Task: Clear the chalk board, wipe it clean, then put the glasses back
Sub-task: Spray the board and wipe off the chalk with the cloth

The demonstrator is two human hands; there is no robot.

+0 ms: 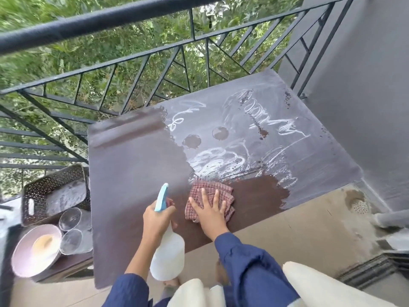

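Head view looks down on a chalk board lying flat like a tabletop on a balcony, with its far edge against a black metal railing and a grey wall to its right. The person's left hand is curled round the neck of a white spray bottle with a pale blue trigger head, held above the near edge of the board. The right hand lies flat with its fingers spread and straight, pressing on a folded red-checked cloth that rests on the near middle of the board.

The left part of the board and a strip to the right of the cloth are dark brown and clean of chalk. White chalk scribbles cover the far right part, and two dark round marks sit among them.

Two clear glasses stand off the board, on a lower surface just beside its left edge. They stand between a brown perforated basket and a pink bowl. Both arms wear dark blue sleeves. A round floor drain sits near the wall, right of the board.
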